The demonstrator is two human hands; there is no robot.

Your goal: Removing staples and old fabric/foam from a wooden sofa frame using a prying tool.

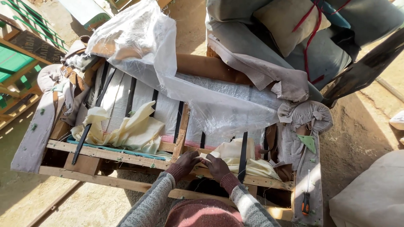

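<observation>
A stripped wooden sofa frame lies on sandy ground, with black webbing straps and white woven sheeting across it. My left hand and my right hand meet at the front rail, both pinching the edge of a pale yellow foam piece. A second crumpled yellow foam piece lies on the frame to the left. My sleeves are grey knit with maroon cuffs.
A screwdriver with an orange and black handle rests on the grey padded right arm. Grey cushions are piled behind the frame. A green wooden frame stands at left, and a pale sack at the lower right.
</observation>
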